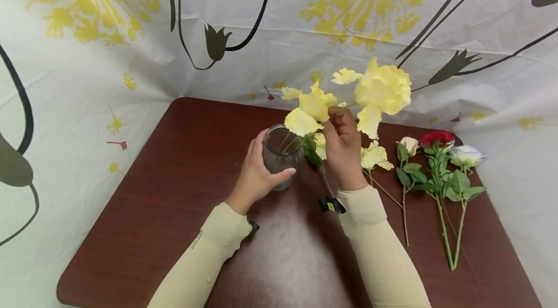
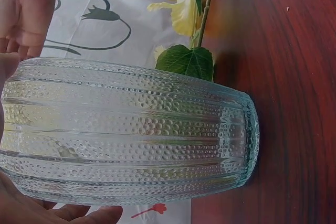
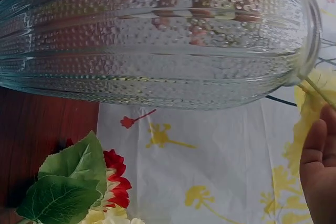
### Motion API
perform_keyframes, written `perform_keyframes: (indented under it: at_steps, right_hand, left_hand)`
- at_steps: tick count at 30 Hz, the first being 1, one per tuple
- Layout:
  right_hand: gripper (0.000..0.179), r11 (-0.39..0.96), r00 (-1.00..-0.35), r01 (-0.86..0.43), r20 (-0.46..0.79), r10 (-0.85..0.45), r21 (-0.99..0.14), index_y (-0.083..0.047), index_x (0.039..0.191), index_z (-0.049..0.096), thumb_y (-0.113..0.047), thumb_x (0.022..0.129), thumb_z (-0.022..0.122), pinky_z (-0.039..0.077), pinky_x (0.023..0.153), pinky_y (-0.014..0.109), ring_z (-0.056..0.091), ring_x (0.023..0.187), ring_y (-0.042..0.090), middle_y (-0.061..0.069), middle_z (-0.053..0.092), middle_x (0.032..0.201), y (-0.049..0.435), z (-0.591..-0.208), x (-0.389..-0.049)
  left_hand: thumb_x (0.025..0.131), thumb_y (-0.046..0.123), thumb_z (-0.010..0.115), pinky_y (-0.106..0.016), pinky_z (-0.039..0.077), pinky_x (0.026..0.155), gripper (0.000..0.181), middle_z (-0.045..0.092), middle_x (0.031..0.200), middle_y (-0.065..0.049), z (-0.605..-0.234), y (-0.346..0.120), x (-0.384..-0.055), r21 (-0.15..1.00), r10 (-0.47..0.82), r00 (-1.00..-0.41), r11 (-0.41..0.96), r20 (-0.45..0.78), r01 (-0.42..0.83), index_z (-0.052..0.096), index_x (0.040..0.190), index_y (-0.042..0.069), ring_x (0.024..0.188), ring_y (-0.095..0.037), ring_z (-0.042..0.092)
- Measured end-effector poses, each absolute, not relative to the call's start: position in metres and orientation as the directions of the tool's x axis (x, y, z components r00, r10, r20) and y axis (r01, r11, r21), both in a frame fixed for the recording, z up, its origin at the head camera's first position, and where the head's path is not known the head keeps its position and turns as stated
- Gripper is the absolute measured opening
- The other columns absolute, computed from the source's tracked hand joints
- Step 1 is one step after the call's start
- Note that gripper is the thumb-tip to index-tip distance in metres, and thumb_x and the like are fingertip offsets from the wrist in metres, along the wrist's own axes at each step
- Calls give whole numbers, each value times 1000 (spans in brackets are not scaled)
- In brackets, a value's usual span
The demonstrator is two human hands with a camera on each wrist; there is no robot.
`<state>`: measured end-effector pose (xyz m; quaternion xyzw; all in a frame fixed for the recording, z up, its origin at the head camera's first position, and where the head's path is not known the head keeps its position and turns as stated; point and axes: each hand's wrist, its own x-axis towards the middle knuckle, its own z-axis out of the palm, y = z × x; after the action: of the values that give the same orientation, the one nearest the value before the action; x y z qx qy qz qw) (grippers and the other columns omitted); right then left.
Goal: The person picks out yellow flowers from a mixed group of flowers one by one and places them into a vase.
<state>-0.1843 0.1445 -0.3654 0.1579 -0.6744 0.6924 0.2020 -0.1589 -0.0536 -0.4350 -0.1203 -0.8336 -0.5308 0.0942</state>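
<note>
My left hand (image 1: 257, 172) grips a clear glass vase (image 2: 131, 129) round its upper part, thumb on the near side. The vase is ribbed and dimpled, and it stands upright on the table. Thin stems (image 1: 285, 142) show through its mouth. Above the rim my right hand (image 1: 344, 148) pinches the stem of a yellow flower with ruffled petals (image 1: 311, 107). A second, larger yellow bloom (image 1: 383, 90) leans out to the right behind that hand. From the right wrist, the stem (image 3: 317, 90) runs out of the vase mouth towards the fingers (image 3: 315, 145).
Right of the vase, on the dark red table (image 1: 174, 192), lie a yellow flower (image 1: 375, 157), a pale pink rose (image 1: 409, 146), a red flower (image 1: 437, 138) and a white rose (image 1: 465, 157). A green leaf (image 2: 186, 64) sits close beside the vase. A patterned white cloth (image 1: 261, 7) hangs behind.
</note>
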Motion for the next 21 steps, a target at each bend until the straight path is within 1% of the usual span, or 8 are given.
perform_keyframes:
  at_steps: [4, 6, 8, 11, 13, 15, 17, 21]
  right_hand:
    - [14, 30, -900, -434, 433, -42, -900, -2, 114, 57, -7, 103, 51, 51, 85, 38, 61, 91, 29, 14, 60, 98, 141, -369, -186]
    - [15, 103, -919, -394, 388, -78, -913, -1, 109, 60, -12, 104, 52, 49, 81, 39, 59, 86, 27, 16, 59, 93, 141, -373, -186]
    - [21, 188, -936, -349, 335, -106, -918, -4, 114, 63, -19, 104, 53, 47, 85, 39, 59, 95, 21, 14, 62, 103, 141, -379, -185]
    - [27, 248, -957, -286, 265, -115, -925, -7, 119, 66, -26, 104, 54, 42, 84, 38, 56, 98, 17, 9, 63, 113, 142, -391, -184]
    - [29, 249, -966, -254, 230, -119, -935, -5, 124, 65, -24, 104, 54, 43, 92, 39, 56, 110, 18, 9, 62, 125, 143, -398, -184]
    - [28, 244, -972, -227, 205, -112, -943, -2, 121, 67, -21, 104, 55, 44, 91, 37, 58, 108, 21, 12, 63, 122, 144, -404, -184]
    - [27, 263, -973, -222, 198, -117, -939, -2, 121, 66, -20, 104, 55, 47, 91, 37, 60, 111, 24, 13, 64, 122, 147, -408, -183]
    - [26, 283, -972, -227, 197, -129, -932, -4, 120, 67, -20, 103, 56, 48, 83, 36, 61, 103, 32, 12, 66, 115, 157, -414, -183]
  left_hand:
    - [70, 47, 86, -49, 47, 94, 106, 42, 139, -6, -435, -54, -159, 861, 98, -951, 407, 292, 307, 26, 155, 28, 118, -21, 51]
    - [70, 48, 86, -49, 47, 94, 106, 42, 139, -4, -436, -53, -159, 860, 100, -952, 410, 291, 305, 26, 155, 27, 118, -21, 51]
    - [70, 48, 86, -50, 47, 94, 107, 41, 141, -4, -436, -53, -159, 860, 103, -952, 409, 288, 304, 26, 155, 27, 119, -21, 50]
    - [71, 49, 86, -51, 47, 94, 107, 40, 142, -3, -437, -53, -159, 863, 109, -953, 404, 284, 303, 25, 155, 27, 120, -21, 50]
    - [71, 49, 85, -51, 46, 94, 106, 40, 142, -3, -437, -53, -159, 866, 111, -954, 401, 280, 300, 24, 156, 28, 120, -21, 49]
    - [71, 50, 85, -52, 46, 94, 106, 40, 142, -3, -437, -53, -159, 867, 114, -954, 398, 277, 299, 24, 155, 29, 120, -20, 49]
    - [72, 50, 85, -52, 46, 94, 106, 40, 142, -5, -436, -54, -158, 869, 115, -955, 396, 274, 297, 23, 155, 30, 120, -21, 49]
    - [71, 50, 85, -53, 45, 95, 106, 40, 143, -10, -434, -55, -158, 869, 112, -955, 396, 274, 296, 23, 156, 29, 121, -22, 49]
